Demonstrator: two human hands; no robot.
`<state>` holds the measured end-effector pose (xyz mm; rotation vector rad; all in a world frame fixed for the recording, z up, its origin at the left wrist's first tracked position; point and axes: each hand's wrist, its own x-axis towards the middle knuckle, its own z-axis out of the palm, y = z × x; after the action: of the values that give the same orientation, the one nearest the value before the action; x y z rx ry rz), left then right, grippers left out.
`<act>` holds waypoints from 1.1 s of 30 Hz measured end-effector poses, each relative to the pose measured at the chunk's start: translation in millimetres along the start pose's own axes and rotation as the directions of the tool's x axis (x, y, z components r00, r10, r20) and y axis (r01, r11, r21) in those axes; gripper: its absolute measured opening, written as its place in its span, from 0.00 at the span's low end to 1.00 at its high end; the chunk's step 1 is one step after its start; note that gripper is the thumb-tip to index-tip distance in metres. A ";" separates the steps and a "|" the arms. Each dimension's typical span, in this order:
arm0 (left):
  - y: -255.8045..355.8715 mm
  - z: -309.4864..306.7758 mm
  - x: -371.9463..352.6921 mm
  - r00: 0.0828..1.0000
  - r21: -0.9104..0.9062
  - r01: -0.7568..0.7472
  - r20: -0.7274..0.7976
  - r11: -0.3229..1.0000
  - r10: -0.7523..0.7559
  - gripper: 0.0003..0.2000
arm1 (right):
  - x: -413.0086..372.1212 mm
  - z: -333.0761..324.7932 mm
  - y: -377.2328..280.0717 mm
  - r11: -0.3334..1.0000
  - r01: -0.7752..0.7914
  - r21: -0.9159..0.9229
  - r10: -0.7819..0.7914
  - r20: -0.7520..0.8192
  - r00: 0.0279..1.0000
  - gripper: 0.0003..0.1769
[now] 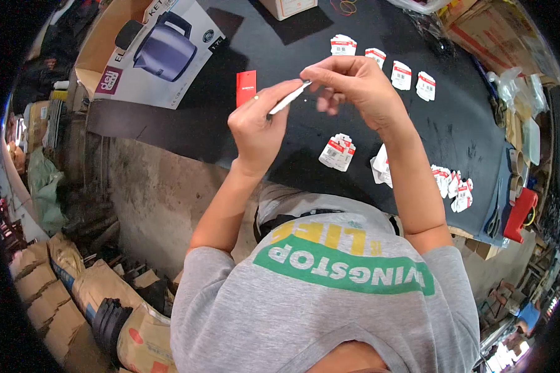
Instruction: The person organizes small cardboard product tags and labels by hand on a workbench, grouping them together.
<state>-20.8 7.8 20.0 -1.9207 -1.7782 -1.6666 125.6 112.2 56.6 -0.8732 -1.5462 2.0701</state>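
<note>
My left hand [259, 118] grips a thin stack of white tags [287, 99], which shows nearly edge-on above the table. At the upper end of that stack, the thumb and index finger of my right hand [354, 84] are pinched together; whatever small thing they hold there is hidden. The other right fingers are curled and a little blurred. A red tag [246, 88] lies on the black table just behind my left hand. Below my hands is a fanned pile of red-and-white barcode tags [338, 152]. Another pile of tags [379, 166] is partly covered by my right forearm.
More tag piles [401, 75] lie at the back, others [460, 194] by the right front edge of the black table [280, 59]. A kettle box [162, 56] stands at the left. Scissors [494, 217] and a red tape dispenser [520, 216] are at the right edge.
</note>
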 end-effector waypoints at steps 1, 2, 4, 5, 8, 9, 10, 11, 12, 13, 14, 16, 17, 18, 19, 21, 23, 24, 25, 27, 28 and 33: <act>4.8 5.5 -2.4 0.984 -0.139 0.177 0.050 0.974 -0.171 0.08 | 0.5 -4.8 3.3 0.996 0.047 -0.074 -0.051 -0.057 0.997 0.12; 9.5 10.1 -6.1 0.936 -0.263 0.351 0.124 0.899 -0.329 0.08 | 2.4 -11.1 8.1 0.996 0.045 -0.073 -0.050 -0.060 0.997 0.12; 12.0 20.1 -25.7 0.777 -0.395 0.629 0.282 0.670 -0.563 0.08 | 8.0 -25.4 19.3 0.986 0.093 -0.140 -0.119 -0.194 0.974 0.11; 16.3 24.9 -34.6 0.669 -0.470 0.735 0.389 0.488 -0.633 0.07 | 9.6 -31.2 24.6 0.985 0.102 -0.142 -0.133 -0.233 0.963 0.11; 25.7 29.9 -57.6 0.403 -0.428 0.893 0.627 0.138 -0.667 0.08 | 15.1 -51.1 41.1 0.984 0.032 -0.175 -0.079 -0.268 0.960 0.10; 28.7 30.0 -62.7 0.352 -0.391 0.915 0.660 0.097 -0.664 0.09 | 16.1 -55.4 46.0 0.985 -0.004 -0.174 -0.046 -0.282 0.958 0.11; 30.2 30.5 -68.6 0.302 -0.353 0.934 0.689 0.058 -0.659 0.10 | 17.8 -59.8 51.6 0.985 -0.006 -0.174 -0.044 -0.282 0.958 0.11; 31.8 30.6 -74.2 0.302 -0.364 0.930 0.690 0.045 -0.657 0.10 | 20.4 -63.1 57.5 0.975 -0.048 -0.216 -0.020 -0.304 0.952 0.11; 33.5 26.9 -76.3 0.301 -0.366 0.930 0.685 0.044 -0.664 0.10 | 22.7 -63.5 61.3 0.963 -0.091 -0.255 0.004 -0.322 0.947 0.11; 34.4 22.4 -77.4 0.259 -0.344 0.939 0.701 0.004 -0.665 0.10 | 24.6 -63.4 64.2 0.963 -0.089 -0.255 0.005 -0.313 0.950 0.11; 35.0 17.8 -78.8 0.217 -0.321 0.946 0.716 -0.037 -0.663 0.11 | 26.0 -62.9 66.7 0.954 -0.112 -0.279 0.010 -0.343 0.939 0.12; 32.8 5.2 -84.1 0.188 -0.286 0.958 0.695 -0.027 -0.694 0.12 | 28.8 -57.7 69.6 0.943 -0.137 -0.303 0.016 -0.368 0.930 0.12; 31.6 -1.9 -86.1 0.193 -0.284 0.959 0.657 -0.002 -0.729 0.12 | 30.6 -52.6 71.3 0.783 -0.029 -0.621 -0.274 -0.388 0.880 0.13; 29.3 -8.7 -87.8 0.197 -0.278 0.960 0.617 0.022 -0.762 0.12 | 32.1 -45.9 72.7 0.507 0.022 -0.862 -0.540 -0.297 0.787 0.14; 25.0 -14.7 -89.6 0.219 -0.294 0.955 0.600 0.043 -0.770 0.12 | 34.8 -36.2 70.1 0.534 0.070 -0.842 -0.567 -0.296 0.769 0.16; 20.5 -24.2 -87.1 0.260 -0.344 0.936 0.535 0.074 -0.804 0.12 | 43.4 -19.1 78.0 0.444 0.219 -0.869 -0.613 -0.117 0.781 0.14; 15.3 -28.7 -81.3 0.306 -0.405 0.908 0.468 0.107 -0.829 0.12 | 50.8 8.6 84.1 0.497 0.263 -0.827 -0.497 -0.023 0.867 0.12; 11.3 -30.6 -79.1 0.322 -0.446 0.889 0.453 0.101 -0.831 0.14 | 55.1 21.6 92.4 0.538 0.268 -0.799 -0.445 0.001 0.896 0.11; 9.8 -32.5 -73.7 0.336 -0.480 0.871 0.432 0.103 -0.837 0.15 | 58.9 34.5 95.0 0.560 0.251 -0.789 -0.415 -0.006 0.910 0.10; 4.3 -38.4 -64.9 0.358 -0.541 0.837 0.426 0.083 -0.831 0.18 | 63.4 52.5 98.4 0.537 0.218 -0.815 -0.426 -0.039 0.904 0.09; 0.9 -40.4 -63.0 0.357 -0.541 0.837 0.423 0.083 -0.833 0.18 | 64.4 58.4 98.2 0.517 0.190 -0.834 -0.418 -0.053 0.907 0.09; -11.5 -47.9 -60.8 0.463 -0.703 0.710 0.420 0.043 -0.780 0.17 | 71.2 64.8 107.3 0.474 0.127 -0.871 -0.410 -0.091 0.908 0.07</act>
<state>-45.8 -60.7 -8.3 -0.6927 -2.4253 -3.4209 33.9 81.5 -50.4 -1.0652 -2.3559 0.7751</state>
